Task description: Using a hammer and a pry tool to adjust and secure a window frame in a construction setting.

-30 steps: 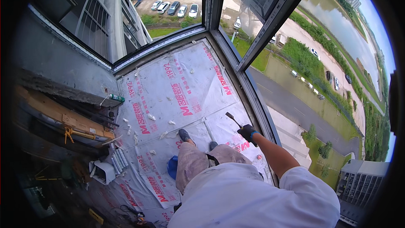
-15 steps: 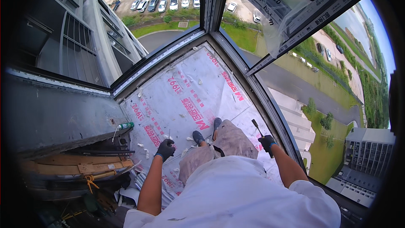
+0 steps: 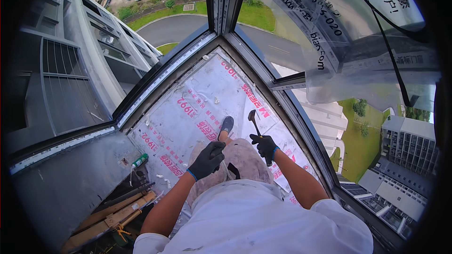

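My right hand (image 3: 266,150), in a dark glove with a blue cuff, is closed round the handle of a tool with a small flat dark head (image 3: 253,116). Its head points away from me, above the covered floor. My left hand (image 3: 207,162), gloved the same way, is curled closed in front of my left thigh. Whatever it may hold is hidden by the fingers. Between the hands hangs a pale cord (image 3: 229,175) at the waist of my stained shorts (image 3: 247,156). One dark shoe (image 3: 227,125) shows on the floor sheet.
White protective sheeting (image 3: 188,89) with red print and scattered pale scraps covers the floor. Window frames (image 3: 282,95) meet at the far corner, high above a road. Clear plastic film (image 3: 358,66) hangs on the right. A green canister (image 3: 140,161) and stacked boards (image 3: 113,218) lie at left.
My hands have come up and closer together before my body, the right bringing the tool inward. My view has shifted toward the window, and more plastic film shows.
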A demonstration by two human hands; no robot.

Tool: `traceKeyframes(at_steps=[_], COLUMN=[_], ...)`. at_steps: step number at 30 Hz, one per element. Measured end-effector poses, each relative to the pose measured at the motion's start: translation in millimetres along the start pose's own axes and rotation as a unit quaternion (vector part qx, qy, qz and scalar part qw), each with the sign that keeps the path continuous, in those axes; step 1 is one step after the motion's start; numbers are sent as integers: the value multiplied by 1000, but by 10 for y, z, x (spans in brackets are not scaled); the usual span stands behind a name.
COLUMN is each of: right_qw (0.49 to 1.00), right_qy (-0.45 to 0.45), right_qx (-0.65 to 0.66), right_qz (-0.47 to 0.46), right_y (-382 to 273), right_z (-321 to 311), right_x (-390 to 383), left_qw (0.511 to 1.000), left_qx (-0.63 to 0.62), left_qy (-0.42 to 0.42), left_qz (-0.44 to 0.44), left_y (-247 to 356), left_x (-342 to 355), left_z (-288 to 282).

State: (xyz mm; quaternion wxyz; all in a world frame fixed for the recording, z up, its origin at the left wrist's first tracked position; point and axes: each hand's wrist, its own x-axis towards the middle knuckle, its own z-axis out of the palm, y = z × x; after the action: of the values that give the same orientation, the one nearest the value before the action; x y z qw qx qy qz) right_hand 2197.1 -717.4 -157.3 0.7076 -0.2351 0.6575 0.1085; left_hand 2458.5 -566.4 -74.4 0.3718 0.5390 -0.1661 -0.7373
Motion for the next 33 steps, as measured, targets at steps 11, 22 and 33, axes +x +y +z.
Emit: traceKeyframes(at_steps=[11, 22, 33], right_qw=[949, 879, 986], right_qy=[-123, -113, 72], right_qx=[286, 446, 151], right_qz=[57, 126, 12], right_y=[-1461, -1928, -1531], right_z=[800, 1091, 648], right_x=[516, 2697, 5511], left_qw=[981, 976, 932], left_qx=[123, 23, -51], left_qy=[83, 123, 76], left_qz=[127, 179, 350], left_y=[1188, 1314, 1472], left_x=[1306, 4507, 8623], left_z=[-477, -1563, -1991])
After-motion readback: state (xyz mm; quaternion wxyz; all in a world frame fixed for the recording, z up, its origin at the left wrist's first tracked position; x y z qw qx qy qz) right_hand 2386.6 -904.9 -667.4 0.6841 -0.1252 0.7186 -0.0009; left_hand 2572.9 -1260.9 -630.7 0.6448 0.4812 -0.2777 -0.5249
